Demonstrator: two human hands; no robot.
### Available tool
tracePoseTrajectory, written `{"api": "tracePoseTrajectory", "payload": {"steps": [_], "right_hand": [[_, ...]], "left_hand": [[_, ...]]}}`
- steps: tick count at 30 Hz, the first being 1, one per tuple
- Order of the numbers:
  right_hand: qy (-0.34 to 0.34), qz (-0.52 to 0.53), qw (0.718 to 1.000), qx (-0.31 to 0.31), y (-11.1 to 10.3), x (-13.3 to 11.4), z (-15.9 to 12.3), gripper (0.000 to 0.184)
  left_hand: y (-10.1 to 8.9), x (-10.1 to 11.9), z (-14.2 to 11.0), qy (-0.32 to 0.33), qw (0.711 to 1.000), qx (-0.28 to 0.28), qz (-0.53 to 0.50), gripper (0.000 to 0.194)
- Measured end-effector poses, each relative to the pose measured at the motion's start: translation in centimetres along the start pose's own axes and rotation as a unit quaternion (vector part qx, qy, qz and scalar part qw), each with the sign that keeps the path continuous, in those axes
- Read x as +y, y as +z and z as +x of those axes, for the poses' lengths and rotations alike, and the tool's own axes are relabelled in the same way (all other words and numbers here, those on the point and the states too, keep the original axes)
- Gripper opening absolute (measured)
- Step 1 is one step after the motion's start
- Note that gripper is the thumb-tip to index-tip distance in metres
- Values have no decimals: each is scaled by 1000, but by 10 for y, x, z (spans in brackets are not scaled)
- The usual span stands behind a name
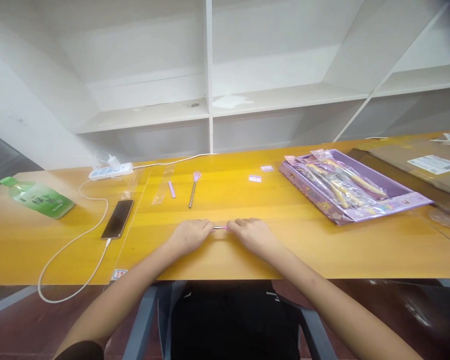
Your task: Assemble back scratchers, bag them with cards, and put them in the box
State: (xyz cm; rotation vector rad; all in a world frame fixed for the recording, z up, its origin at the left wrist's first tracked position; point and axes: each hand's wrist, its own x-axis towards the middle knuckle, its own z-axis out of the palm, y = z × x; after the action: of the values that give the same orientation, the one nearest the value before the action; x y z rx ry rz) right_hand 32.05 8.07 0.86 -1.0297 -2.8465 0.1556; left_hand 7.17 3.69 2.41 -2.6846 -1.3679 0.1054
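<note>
My left hand [191, 235] and my right hand [249, 233] are closed on the two ends of a thin silver-and-pink rod [221, 228] near the table's front edge. Only a short piece of it shows between my fingers, so its kind is hidden. Beyond my left hand lies a back scratcher [193, 192] with a purple hand-shaped head and a metal shaft. A short purple stick [171, 189] rests to its left, beside a crumpled clear plastic sleeve [161, 190]. Two small printed cards [255, 178] lie farther back, right of centre.
At the right, a purple display box [405, 201] holds several wrapped items, with a cardboard box [390, 150] behind it. On the left are a charging phone [117, 219], a white cable, a power strip [111, 171] and a green bottle [39, 197] lying tilted. White shelves [266, 105] back the table.
</note>
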Motion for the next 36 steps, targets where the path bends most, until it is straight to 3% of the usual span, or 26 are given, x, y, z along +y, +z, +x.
{"api": "tracePoseTrajectory", "payload": {"steps": [3, 7, 9, 11, 16, 21, 26, 31, 36], "right_hand": [[25, -20, 999, 38, -3, 39, -23, 28], [132, -86, 982, 105, -4, 140, -96, 40], [116, -98, 983, 107, -2, 181, -132, 38], [117, -111, 979, 123, 1, 203, -158, 38], [141, -103, 978, 115, 2, 200, -173, 39], [163, -96, 975, 117, 0, 209, -181, 38], [171, -63, 979, 86, 7, 216, -190, 35], [187, -37, 980, 62, 13, 211, -195, 32], [172, -46, 983, 54, 2, 200, -180, 34]], "left_hand": [[-10, -27, -16, -20, 1000, -4, 20, 11], [-29, -85, -68, -88, 994, 17, 55, 12], [-35, -102, -92, -89, 994, 12, 58, 17], [-39, -106, -104, -83, 995, 3, 58, 21], [-38, -93, -97, -85, 996, 2, 36, 19], [-42, -92, -93, -59, 997, 38, 43, 21], [-47, -86, -101, -65, 996, 40, 35, 29], [-45, -80, -117, -42, 998, 24, 35, 22], [-43, -87, -123, -49, 995, 39, 74, 22]]}}
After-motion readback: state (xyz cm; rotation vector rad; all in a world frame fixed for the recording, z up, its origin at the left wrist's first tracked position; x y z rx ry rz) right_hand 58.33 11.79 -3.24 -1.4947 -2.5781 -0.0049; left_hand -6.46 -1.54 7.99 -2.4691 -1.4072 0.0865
